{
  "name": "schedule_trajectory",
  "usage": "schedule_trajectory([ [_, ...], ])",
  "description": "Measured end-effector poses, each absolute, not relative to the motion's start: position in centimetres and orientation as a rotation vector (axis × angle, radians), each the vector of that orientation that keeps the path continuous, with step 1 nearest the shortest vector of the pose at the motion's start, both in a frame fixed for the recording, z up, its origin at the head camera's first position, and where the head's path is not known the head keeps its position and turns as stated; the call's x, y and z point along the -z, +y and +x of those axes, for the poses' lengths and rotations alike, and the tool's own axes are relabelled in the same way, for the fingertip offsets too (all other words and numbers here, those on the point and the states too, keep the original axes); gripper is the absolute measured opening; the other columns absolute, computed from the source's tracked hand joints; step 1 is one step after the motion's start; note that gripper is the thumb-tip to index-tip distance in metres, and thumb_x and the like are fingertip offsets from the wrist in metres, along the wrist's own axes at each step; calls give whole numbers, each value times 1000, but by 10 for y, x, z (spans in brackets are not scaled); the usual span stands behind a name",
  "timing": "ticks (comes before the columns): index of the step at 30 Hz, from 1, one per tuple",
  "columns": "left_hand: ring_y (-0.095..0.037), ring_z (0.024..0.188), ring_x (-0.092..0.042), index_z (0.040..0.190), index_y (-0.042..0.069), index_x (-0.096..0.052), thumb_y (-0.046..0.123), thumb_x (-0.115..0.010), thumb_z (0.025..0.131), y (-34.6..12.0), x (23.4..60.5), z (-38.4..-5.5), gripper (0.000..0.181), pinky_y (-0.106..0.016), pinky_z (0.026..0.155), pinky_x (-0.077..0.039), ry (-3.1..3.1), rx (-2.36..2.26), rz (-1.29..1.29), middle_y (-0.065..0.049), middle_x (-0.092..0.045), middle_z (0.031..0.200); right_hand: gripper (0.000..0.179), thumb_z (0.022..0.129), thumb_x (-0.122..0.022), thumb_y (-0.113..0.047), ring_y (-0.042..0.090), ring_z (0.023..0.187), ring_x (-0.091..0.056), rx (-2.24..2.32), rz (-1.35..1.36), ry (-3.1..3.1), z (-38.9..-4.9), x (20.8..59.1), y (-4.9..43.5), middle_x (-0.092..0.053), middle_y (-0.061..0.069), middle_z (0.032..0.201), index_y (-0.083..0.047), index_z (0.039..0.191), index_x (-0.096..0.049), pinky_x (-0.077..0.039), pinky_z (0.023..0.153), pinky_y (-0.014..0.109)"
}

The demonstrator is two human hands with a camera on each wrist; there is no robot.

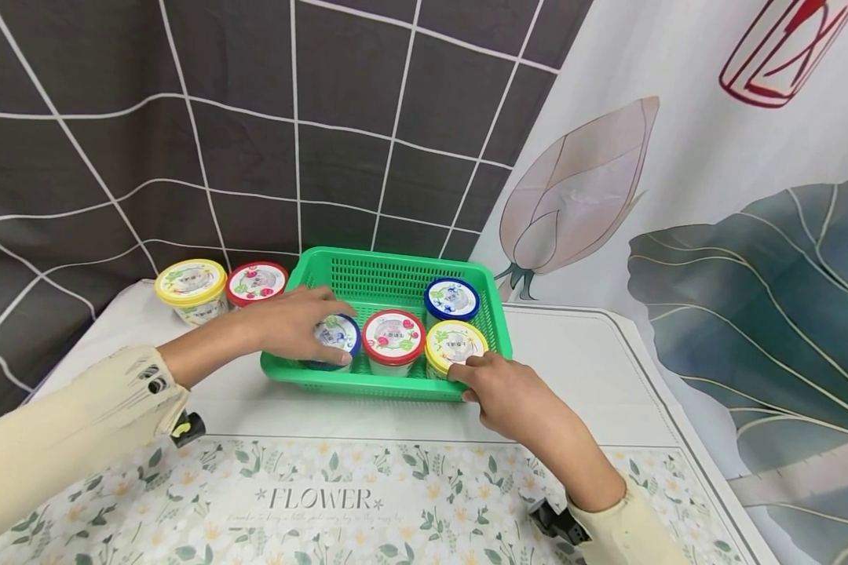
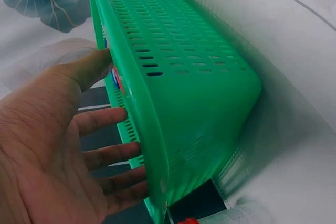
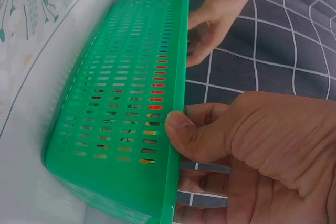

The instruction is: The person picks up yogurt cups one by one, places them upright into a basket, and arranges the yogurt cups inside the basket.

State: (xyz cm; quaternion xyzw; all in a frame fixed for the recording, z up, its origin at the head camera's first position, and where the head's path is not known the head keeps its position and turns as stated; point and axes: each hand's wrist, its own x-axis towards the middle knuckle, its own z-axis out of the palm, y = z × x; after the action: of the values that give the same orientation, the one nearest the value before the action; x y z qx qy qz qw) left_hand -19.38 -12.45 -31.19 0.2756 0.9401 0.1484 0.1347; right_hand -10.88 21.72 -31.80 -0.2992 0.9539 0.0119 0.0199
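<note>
1. Green perforated plastic forms the basket point(image 1: 353, 382), which stands on the white surface point(image 1: 572, 369) at 12 o'clock from the person; the clock positions that follow are around its centre.
2. The left grip point(image 1: 290, 320) is spread wide over the blue-lidded cup point(image 1: 339, 333) at 8 o'clock; whether its fingers touch the cup, I cannot tell. Catching only the lid's edge could let it slip or tip.
3. The right grip point(image 1: 514, 399) pinches the rim at 4 o'clock, thumb outside, fingers inside by the yellow-lidded cup point(image 1: 455, 343). A hard pull there could tilt the basket.
4. The red-lidded cup point(image 1: 393, 336) sits at 6 o'clock between those two, so a sideways knock could carry along the row.
5. Outside, at 10 o'clock, a second yellow-lidded cup point(image 1: 191, 281) and a second red-lidded cup point(image 1: 257, 282) stand near the left forearm point(image 1: 208, 345); a low sweep could topple them.
</note>
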Motion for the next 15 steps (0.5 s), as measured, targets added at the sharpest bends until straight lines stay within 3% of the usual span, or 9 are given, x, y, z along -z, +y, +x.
schedule_trajectory([
  [6, -49, 147, -55, 161, 20, -63, 58, -84, 96, -132, 305, -196, 78, -72, 105, -61, 2769, -456, 788, -21, -59, 160, 26, 99, -83, -2, 22, 90, -69, -27, -908, 2947, -109, 317, 217, -75, 2, 99, -15, 121, -78, -64, 67, 42],
  [15, -52, 148, -53, 158, 18, -66, 54, -83, 98, -151, 292, -205, 72, -76, 112, -54, 2866, -449, 755, -24, -60, 160, 27, 99, -83, -2, 21, 90, -69, -25, -902, 2942, -109, 317, 216, -74, 1, 99, -16, 121, -79, -64, 69, 41],
])
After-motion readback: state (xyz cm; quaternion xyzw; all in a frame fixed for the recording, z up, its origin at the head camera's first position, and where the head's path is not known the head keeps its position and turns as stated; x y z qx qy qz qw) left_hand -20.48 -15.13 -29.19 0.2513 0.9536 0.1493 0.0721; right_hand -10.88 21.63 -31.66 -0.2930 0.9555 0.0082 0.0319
